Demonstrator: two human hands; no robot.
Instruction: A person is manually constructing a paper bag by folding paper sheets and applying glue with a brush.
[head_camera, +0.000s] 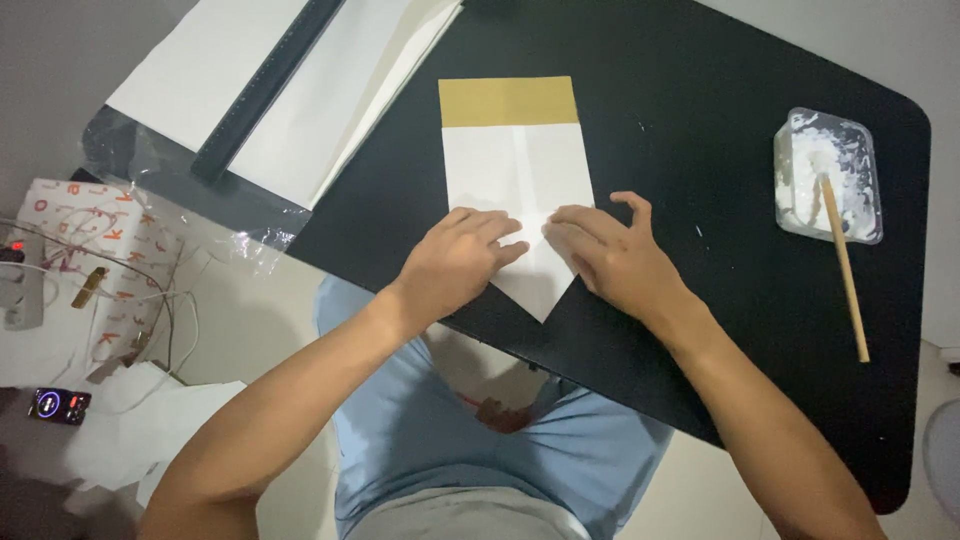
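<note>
Head view. Your left hand (455, 262) lies flat, fingers together, pressed on the lower left part of the folded paper (515, 165). Your right hand (612, 258) lies flat on the lower right part, fingers spread a little, thumb lifted toward the far side. Neither hand grips anything; both press down with open palms. The fingertips of the two hands nearly meet over the centre crease.

The folded paper rests on the black table (700, 90), near its middle, directly in front of you. It is white with a gold band across the far end. Its near end comes to a point, which shows between and below your hands, close to the table's near edge. A straight crease runs down its middle.

To your right, well apart from the paper, a clear plastic tray (795, 170) holds white paste, with a wooden stick (848, 280) leaning out of it onto the table. At the far left corner lie large white sheets (210, 60) with a dark ruler (265, 90) across them, on a clear plastic film (130, 150).

Below the table to your left, a phone (58, 405) and cables (170, 320) lie on the floor.
</note>
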